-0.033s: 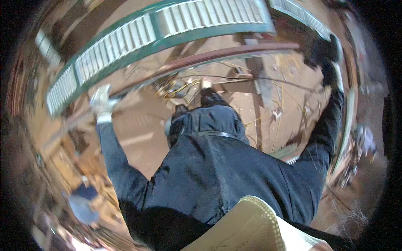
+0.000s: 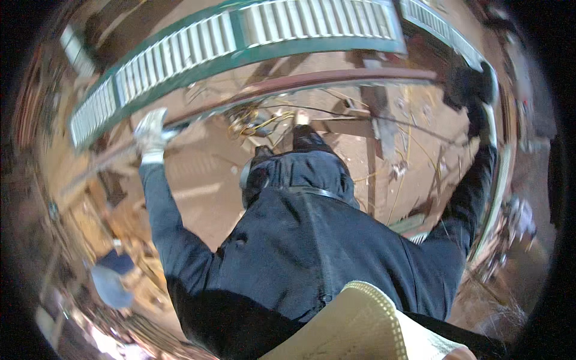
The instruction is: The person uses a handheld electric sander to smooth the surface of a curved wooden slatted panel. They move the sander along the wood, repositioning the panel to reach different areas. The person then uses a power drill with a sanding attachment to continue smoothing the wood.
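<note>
Left hand (image 2: 151, 132), gloved, at long bar (image 2: 336, 77), near side of slatted panel (image 2: 318, 24); grip blurred, cannot tell. Right hand (image 2: 480, 115) dark, smeared, near second panel (image 2: 441, 29); hold unreadable. First panel's far edge cut off.

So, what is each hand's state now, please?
Left hand: gloved, near the green slatted panel; its grip cannot be told.
Right hand: shadowed and blurred; cannot be told.

A gap parts the slatted panel (image 2: 318, 24) and reddish bar (image 2: 336, 76) — tangled cables (image 2: 262, 125) clutter the near side.
</note>
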A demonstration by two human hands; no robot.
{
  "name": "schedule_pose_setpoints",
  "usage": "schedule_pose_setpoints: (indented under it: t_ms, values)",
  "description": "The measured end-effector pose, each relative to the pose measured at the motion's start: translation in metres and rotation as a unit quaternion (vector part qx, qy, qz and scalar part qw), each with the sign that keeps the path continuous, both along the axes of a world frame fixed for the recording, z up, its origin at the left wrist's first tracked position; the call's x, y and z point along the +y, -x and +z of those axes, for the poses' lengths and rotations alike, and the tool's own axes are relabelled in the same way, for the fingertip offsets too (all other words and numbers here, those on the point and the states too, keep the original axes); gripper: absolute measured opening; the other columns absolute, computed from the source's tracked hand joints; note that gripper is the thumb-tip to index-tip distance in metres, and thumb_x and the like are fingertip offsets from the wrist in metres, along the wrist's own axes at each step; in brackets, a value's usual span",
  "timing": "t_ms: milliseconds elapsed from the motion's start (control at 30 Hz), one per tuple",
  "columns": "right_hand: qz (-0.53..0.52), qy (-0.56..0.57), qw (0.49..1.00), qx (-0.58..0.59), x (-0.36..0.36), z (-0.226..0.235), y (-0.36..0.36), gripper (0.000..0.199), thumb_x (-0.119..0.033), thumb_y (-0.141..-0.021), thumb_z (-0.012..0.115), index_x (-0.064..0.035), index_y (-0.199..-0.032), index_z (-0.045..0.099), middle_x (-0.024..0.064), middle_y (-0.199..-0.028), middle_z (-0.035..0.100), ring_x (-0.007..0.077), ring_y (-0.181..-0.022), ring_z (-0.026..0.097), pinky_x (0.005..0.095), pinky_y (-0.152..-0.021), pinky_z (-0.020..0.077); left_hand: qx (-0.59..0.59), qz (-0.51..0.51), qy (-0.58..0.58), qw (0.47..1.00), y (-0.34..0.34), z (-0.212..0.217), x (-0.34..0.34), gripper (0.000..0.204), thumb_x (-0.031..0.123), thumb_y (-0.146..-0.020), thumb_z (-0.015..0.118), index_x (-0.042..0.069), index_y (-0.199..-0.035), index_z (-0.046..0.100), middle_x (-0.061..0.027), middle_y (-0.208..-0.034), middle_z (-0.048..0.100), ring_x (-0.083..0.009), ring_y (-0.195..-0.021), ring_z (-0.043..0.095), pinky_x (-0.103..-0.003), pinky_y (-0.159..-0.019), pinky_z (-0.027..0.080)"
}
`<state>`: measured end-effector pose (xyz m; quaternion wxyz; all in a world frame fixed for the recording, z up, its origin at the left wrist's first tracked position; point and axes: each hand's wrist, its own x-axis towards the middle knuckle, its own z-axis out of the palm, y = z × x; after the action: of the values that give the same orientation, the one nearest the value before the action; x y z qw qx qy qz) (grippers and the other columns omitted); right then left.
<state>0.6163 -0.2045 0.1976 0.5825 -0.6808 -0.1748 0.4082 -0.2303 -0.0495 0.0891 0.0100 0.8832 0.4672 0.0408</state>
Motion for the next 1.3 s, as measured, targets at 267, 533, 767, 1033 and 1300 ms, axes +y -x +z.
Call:
schedule_pose_setpoints:
  t_ms: [267, 533, 767, 1033, 1300]
  values:
    - [0.179, 0.225, 0.922, -0.261, -0.02, 0.028, 0.133, 0.031, -0.022, -0.08, 0.073, 0.0, -0.1, 0.062, 0.0034, -0.076, 0.064, 0.0126, -0.053, 0.057, 0.0258, -0.047, 0.044, 0.049, 0.084, -0.027, 0.995, 0.074, 0.019, -0.003, 0.068, 0.039, -0.043, 0.089, 0.018, -0.103, 0.063, -0.0026, -0.101, 0.067, -0.0248, -0.097, 0.065, -0.038, -0.084, 0.051]
    - [0.39, 0.126, 0.857, -0.313, 0.041, 0.066, 0.339, 0.044, -0.016, -0.072, 0.078, 0.0015, -0.111, 0.065, 0.0057, -0.088, 0.07, 0.0106, -0.075, 0.062, 0.0278, -0.069, 0.0511, 0.0, 0.041, -0.052, 0.998, 0.083, 0.008, 0.005, 0.069, 0.047, -0.044, 0.088, 0.017, -0.101, 0.064, -0.0018, -0.103, 0.068, -0.0257, -0.094, 0.066, -0.038, -0.081, 0.053]
    - [0.466, 0.11, 0.765, -0.432, 0.086, 0.049, 0.467, 0.047, -0.026, -0.068, 0.077, 0.0015, -0.104, 0.065, 0.0152, -0.077, 0.068, 0.0222, -0.067, 0.067, 0.0346, -0.063, 0.0535, -0.018, 0.038, -0.069, 0.997, 0.073, 0.006, 0.006, 0.068, 0.048, -0.045, 0.088, 0.017, -0.101, 0.064, -0.0036, -0.098, 0.068, -0.0252, -0.093, 0.066, -0.038, -0.08, 0.053]
    - [0.488, 0.045, 0.736, -0.467, 0.115, 0.057, 0.575, 0.056, -0.026, -0.065, 0.07, -0.003, -0.115, 0.062, 0.023, -0.09, 0.068, 0.032, -0.08, 0.069, 0.0389, -0.076, 0.0542, -0.064, 0.015, -0.14, 0.988, 0.091, -0.03, 0.026, 0.019, 0.029, -0.08, 0.066, 0.02, -0.097, 0.065, -0.0024, -0.088, 0.068, -0.0238, -0.084, 0.066, -0.038, -0.074, 0.052]
    - [0.335, 0.059, 0.853, -0.397, 0.046, 0.048, 0.422, 0.051, -0.021, -0.069, 0.077, -0.0017, -0.114, 0.064, 0.0093, -0.076, 0.068, 0.0123, -0.061, 0.062, 0.0274, -0.056, 0.0513, -0.035, 0.027, -0.068, 0.997, 0.057, 0.025, 0.007, 0.058, 0.048, -0.05, 0.087, 0.017, -0.093, 0.063, -0.0035, -0.089, 0.068, -0.0244, -0.087, 0.066, -0.038, -0.074, 0.053]
